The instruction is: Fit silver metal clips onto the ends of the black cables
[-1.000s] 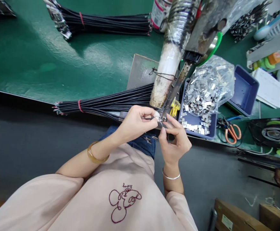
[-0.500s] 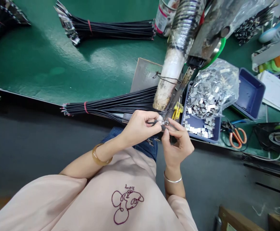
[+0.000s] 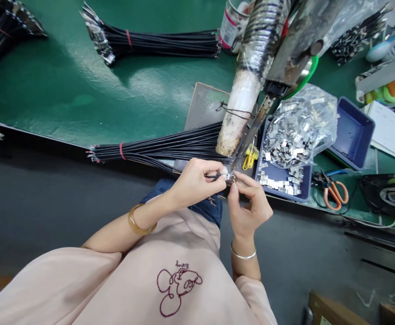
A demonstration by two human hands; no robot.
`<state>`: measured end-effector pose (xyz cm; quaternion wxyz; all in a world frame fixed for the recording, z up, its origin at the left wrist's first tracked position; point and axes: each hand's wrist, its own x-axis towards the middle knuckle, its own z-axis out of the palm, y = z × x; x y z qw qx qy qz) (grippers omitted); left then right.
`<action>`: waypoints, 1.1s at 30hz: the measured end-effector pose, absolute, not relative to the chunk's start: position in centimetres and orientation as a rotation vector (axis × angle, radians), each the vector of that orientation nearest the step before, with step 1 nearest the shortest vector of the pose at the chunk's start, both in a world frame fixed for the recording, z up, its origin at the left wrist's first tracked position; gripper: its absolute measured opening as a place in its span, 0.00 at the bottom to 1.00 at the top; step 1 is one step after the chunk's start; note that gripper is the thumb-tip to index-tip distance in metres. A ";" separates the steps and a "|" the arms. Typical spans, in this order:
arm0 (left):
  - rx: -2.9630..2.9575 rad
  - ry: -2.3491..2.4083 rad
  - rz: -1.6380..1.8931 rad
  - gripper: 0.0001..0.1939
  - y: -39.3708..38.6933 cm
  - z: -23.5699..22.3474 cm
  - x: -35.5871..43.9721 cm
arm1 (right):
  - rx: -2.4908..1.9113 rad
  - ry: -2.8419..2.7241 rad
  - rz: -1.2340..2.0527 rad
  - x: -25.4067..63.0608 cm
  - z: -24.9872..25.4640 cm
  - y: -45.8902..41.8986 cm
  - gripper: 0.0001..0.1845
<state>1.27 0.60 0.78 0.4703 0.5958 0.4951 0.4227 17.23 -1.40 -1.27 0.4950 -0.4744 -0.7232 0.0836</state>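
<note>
My left hand (image 3: 197,183) is closed in a pinch on a thin black cable (image 3: 213,176), with something white covering one fingertip. Between the two hands, at the cable's end, is a small silvery metal connector (image 3: 230,178). My right hand (image 3: 251,201) pinches this connector between thumb and forefinger. Just beyond the hands, a bundle of black cables (image 3: 163,143) lies along the bench edge, bound by a red band. The lower end of a dark metal bar (image 3: 248,135) and a white pipe (image 3: 233,115) slant down close above the fingers.
A blue tray (image 3: 304,192) of metal connectors, partly bagged, stands on the right beside orange-handled pliers (image 3: 335,194) and a second blue tray (image 3: 353,131). Yellow cutters (image 3: 250,158) lie near my right hand. Another cable bundle (image 3: 166,44) rests at the back beside a jar (image 3: 229,29).
The view has shifted slightly. My hands stay together, and the connector between them shows more clearly now, a little turned at the cable's end.
</note>
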 end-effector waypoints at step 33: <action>1.320 0.932 0.874 0.09 0.4 0.7 -0.4 | -1.306 -1.873 0.540 18.5 0.2 -1.7 0.05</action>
